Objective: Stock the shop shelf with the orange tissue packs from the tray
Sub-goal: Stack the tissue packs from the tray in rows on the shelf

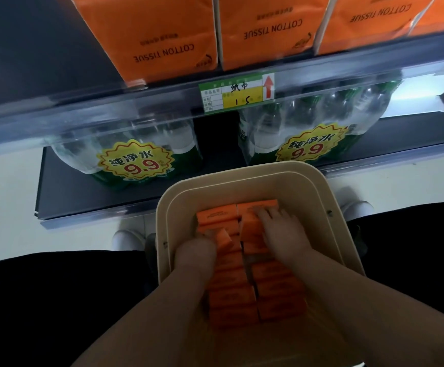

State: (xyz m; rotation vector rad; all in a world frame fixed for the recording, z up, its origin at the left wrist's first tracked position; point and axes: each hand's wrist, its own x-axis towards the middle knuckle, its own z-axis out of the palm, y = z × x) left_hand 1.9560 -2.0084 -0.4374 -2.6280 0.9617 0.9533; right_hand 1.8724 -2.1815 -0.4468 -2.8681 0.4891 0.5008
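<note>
Down inside the beige tray [162, 207], left hand [197, 251] with fingers curled round one tilted pack [224, 238], raised at an angle from the left column. Just beside it, right hand [285, 231] laid flat, fingers spread and fairly straight, resting on top of the right column and gripping nothing. Under and around both hands, orange tissue packs [231, 295] in two tight columns, running from the near wall toward the far wall, with both forearms reaching in over the near rim. Beyond the far rim, a dark lower shelf [83, 200] bearing two wrapped bundles of water bottles [162, 139], each with a yellow starburst sticker [136, 162] marked 9.9. Above those, a clear-fronted shelf edge [83, 107] carrying a green and yellow price tag [236, 92] with a red arrow. On the upper shelf behind that edge, shelved packs [162, 35] in the same orange, printed COTTON TISSUE with the lettering upside down in this view, standing side by side at the front. Low down, either side of the tray, white shoes [128, 238] on a pale floor [8, 207]; much of the scene blurred.
</note>
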